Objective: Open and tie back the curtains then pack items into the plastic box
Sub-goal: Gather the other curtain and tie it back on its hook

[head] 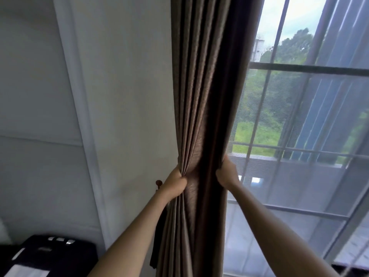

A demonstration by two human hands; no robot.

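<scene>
A: Where's the curtain (pixel 201 96)?

B: Head view: gathered into a narrow brown bundle, hanging between the wall (pixel 123 96) and the window (pixel 299 108).

A: And the hands?

B: The left hand (pixel 175 183) is fisted round the bundle's left folds. The right hand (pixel 226 172) grips its right edge, fingers curled into the cloth.

A: Anything else?

B: A small dark hook (pixel 159 183) on the wall just beside the left wrist, and a dark case (pixel 50 254) at lower left.

Home bedroom, brown curtain (pixel 201 96), window (pixel 299 68)
</scene>
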